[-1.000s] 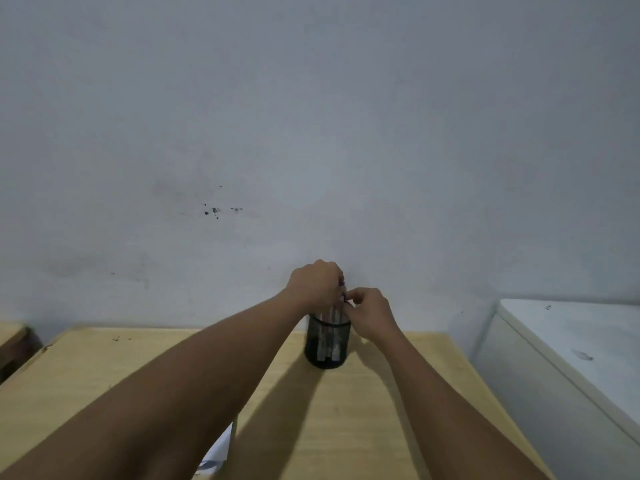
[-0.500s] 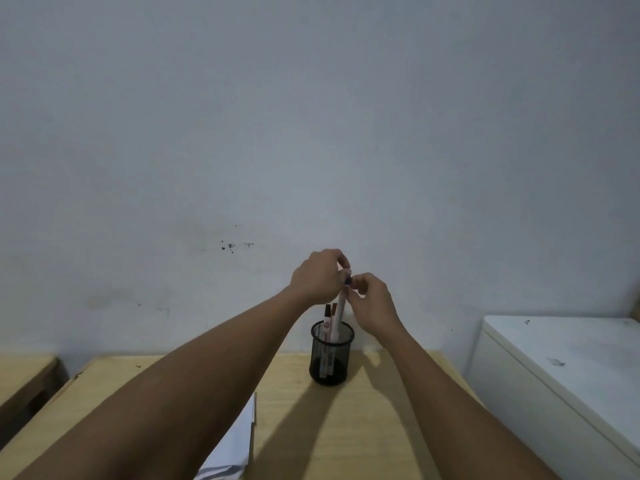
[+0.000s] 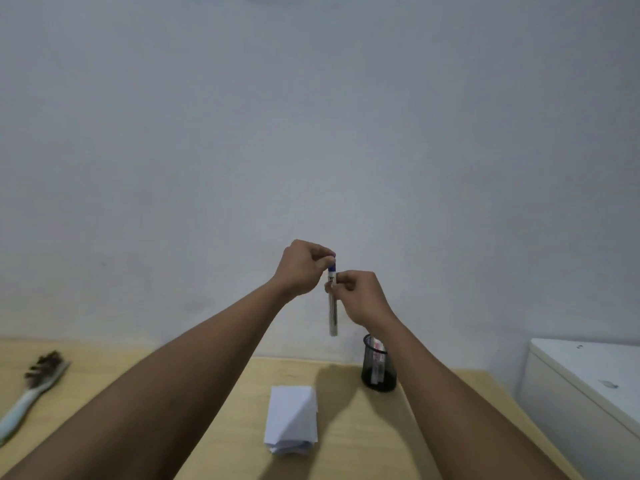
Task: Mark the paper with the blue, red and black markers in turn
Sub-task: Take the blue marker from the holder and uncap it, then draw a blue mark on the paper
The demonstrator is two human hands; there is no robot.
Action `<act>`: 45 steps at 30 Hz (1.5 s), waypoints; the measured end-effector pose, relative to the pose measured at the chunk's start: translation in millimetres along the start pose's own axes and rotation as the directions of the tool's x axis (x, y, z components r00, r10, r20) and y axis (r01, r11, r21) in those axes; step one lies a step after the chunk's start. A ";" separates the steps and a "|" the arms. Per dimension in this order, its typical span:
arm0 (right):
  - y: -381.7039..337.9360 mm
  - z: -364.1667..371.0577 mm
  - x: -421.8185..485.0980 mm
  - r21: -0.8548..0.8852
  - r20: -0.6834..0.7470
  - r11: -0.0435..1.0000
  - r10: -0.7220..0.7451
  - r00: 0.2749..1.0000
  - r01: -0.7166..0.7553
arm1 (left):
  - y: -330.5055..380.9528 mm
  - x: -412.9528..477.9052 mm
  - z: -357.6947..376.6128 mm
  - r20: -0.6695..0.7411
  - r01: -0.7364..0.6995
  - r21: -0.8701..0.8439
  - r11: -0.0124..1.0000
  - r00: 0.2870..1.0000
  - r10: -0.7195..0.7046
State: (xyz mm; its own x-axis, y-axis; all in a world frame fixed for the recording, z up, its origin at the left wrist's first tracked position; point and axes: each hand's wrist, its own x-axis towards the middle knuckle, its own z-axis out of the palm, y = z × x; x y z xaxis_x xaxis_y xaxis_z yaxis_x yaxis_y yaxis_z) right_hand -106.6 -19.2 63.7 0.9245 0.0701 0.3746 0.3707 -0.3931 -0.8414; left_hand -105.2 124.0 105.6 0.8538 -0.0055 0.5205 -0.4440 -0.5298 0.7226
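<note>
I hold a white marker with a blue cap [image 3: 332, 306] upright in the air, well above the table. My left hand [image 3: 303, 268] pinches the blue cap at the top. My right hand [image 3: 360, 299] grips the barrel just below the cap. A black mesh pen cup [image 3: 379, 370] stands on the wooden table [image 3: 346, 445] under my right wrist, with other markers in it. A folded white paper [image 3: 292, 419] lies flat on the table in front of the cup, between my forearms.
A brush with a pale handle [image 3: 31, 393] lies on the table at the far left. A white cabinet [image 3: 588, 386] stands beside the table on the right. A plain grey wall rises behind.
Both hands have lifted the blue-capped marker up out of the cup; it now hangs free above it. The view has tilted, so the paper and brush have come into sight.
</note>
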 end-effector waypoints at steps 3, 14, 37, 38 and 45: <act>-4.8 17.6 -2.5 -0.005 -0.021 1.000 -0.003 1.000 0.003 | -11.4 -5.2 -12.8 -0.013 0.012 0.000 1.000 1.000 -0.012; 16.1 75.2 1.8 -0.112 -0.085 0.988 0.095 0.992 -0.104 | -72.3 -10.9 -14.3 -0.057 0.158 -0.081 0.984 0.985 -0.163; 108.7 98.7 -19.9 0.445 0.207 0.802 0.341 0.917 -0.399 | -246.0 -100.3 5.1 0.019 0.314 0.466 0.827 0.931 -0.363; 109.6 100.5 -19.8 0.489 0.223 0.768 0.349 0.910 -0.414 | -247.0 -100.8 5.4 0.028 0.314 0.458 0.832 0.930 -0.366; 112.7 115.9 -26.6 0.351 0.198 0.885 0.251 0.948 -0.308 | -245.2 -123.6 -0.4 -0.094 0.151 0.523 0.839 0.988 -0.119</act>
State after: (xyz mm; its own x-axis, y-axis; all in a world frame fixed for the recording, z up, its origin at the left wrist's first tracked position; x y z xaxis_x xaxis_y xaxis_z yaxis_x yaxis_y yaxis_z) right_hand -79.2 41.0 -86.3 0.9866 0.1492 0.0665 0.0744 -0.0480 -0.9961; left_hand -102.0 254.9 -135.8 0.8712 0.1374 0.4714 -0.1016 -0.8889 0.4467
